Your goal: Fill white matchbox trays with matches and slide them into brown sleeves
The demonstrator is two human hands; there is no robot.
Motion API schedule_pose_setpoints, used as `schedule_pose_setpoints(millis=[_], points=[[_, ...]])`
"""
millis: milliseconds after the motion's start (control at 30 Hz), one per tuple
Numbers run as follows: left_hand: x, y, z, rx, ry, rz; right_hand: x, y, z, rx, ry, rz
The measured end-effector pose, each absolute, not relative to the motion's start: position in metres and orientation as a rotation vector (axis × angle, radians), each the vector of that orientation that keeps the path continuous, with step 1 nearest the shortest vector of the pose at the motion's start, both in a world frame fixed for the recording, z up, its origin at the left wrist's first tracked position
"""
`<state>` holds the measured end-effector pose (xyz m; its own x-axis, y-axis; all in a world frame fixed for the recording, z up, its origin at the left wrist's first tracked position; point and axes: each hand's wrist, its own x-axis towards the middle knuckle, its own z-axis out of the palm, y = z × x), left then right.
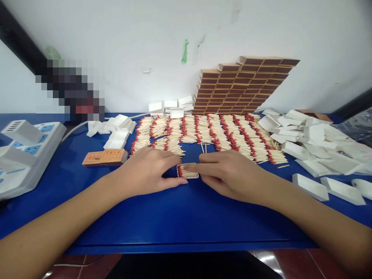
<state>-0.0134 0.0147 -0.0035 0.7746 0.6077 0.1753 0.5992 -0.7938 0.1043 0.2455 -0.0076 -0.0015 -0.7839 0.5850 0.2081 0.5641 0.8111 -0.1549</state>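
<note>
A small white matchbox tray (188, 176) full of red-headed matches (190, 171) lies on the blue table in front of me. My left hand (147, 168) grips its left end, with the thumb along the near side and the fingers at the far side. From the right, the index finger of my right hand (232, 174) stretches over the tray and touches the matches. Its thumb is by the tray's right end, and the other fingers are partly curled. Just behind this hand, two loose matches (204, 148) point away from me.
Rows of matches (197, 130) spread behind my hands. Stacked matchbox sleeves (238, 85) lean at the wall. White trays (314, 135) pile up at right, with more trays (117, 130) at left. An orange matchbox pack (105, 157) and a power strip (37, 159) lie left.
</note>
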Motion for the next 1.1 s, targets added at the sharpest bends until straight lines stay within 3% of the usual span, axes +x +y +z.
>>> schedule_pose_setpoints(millis=[467, 633, 767, 867, 967, 1100], points=[[-0.015, 0.016, -0.003, 2.934, 1.007, 0.285, 0.245, -0.009, -0.001, -0.798, -2.774, 0.195], [-0.014, 0.014, -0.006, 2.933, 1.01, 0.309, 0.246, -0.008, 0.0, -0.92, -2.655, 0.202], [-0.025, 0.018, 0.016, 2.944, 1.095, 0.344, 0.248, -0.007, 0.0, -1.077, -2.616, 0.276], [-0.053, 0.027, 0.051, 2.898, 1.371, 0.32, 0.249, -0.005, 0.0, -1.114, -2.666, 0.363], [-0.09, 0.035, 0.079, 2.631, 1.82, 0.036, 0.25, -0.003, 0.001, -1.135, -2.682, 0.451], [-0.127, 0.041, 0.082, 2.307, 2.134, -0.198, 0.25, -0.001, 0.004, -1.153, -2.672, 0.451]])
